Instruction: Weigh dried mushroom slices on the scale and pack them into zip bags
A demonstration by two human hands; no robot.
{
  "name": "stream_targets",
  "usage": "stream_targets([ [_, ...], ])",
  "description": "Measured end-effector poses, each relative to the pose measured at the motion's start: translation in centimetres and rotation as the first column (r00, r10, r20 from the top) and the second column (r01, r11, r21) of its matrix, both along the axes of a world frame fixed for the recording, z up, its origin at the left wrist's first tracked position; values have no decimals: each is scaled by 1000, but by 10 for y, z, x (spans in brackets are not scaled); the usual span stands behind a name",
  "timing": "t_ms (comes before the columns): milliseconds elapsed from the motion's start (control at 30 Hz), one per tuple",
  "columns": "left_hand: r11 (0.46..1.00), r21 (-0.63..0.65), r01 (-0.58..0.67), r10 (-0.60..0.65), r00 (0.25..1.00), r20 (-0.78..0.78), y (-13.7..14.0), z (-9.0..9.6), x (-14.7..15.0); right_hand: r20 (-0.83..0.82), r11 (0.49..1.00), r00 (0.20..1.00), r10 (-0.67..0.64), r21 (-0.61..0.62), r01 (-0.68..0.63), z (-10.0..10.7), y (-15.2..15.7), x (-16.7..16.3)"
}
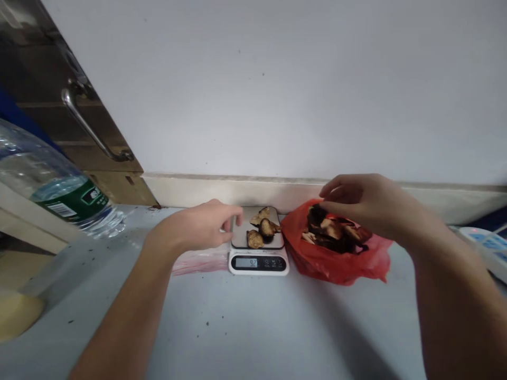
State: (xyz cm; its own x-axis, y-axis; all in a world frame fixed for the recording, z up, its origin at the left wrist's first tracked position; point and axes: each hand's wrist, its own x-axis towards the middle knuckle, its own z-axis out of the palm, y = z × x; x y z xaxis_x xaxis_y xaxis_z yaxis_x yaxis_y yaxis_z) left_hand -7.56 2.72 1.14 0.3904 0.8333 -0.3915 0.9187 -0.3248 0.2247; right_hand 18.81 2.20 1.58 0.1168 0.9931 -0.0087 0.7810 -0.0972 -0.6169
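A small white kitchen scale (259,266) stands on the grey tabletop with several dried brown slices (266,228), perhaps dried mushroom, on its plate. Its lit display seems to read 9.2. At the plate's left edge is my left hand (198,227), thumb and forefinger apart with nothing between them. To the right of the scale lies a red plastic bag (336,266), its mouth spread wide around more dark and pale dried pieces (335,232). My right hand (362,203) hovers over the bag's mouth, fingers curved and slightly apart; no piece shows between the fingertips.
Flattened clear plastic with pink edges (202,263) lies left of the scale. A large clear bottle with a green label (75,198) is at the left, near a metal handle (95,129). A white wall (277,105) rises behind. A white device with blue keys (485,245) sits far right.
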Motion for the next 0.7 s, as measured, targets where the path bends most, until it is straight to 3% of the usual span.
stream_targets([
  [167,924,327,198,-294,915,276,-13,-12,41,206,980,977,49,-198,-7,3,0,32],
  [333,829,439,346,-488,831,267,-24,-32,77,422,973,906,-43,-189,134,-12,8,66],
  [500,716,479,507,-622,776,109,-27,-52,99,265,944,959,-106,-276,180,-24,10,88],
  [600,676,485,555,-653,756,45,-26,-62,104,132,971,982,-136,-178,158,-17,6,89],
  [700,676,480,559,-664,745,68,-26,-67,105,89,972,978,-187,-126,198,-6,3,85],
])
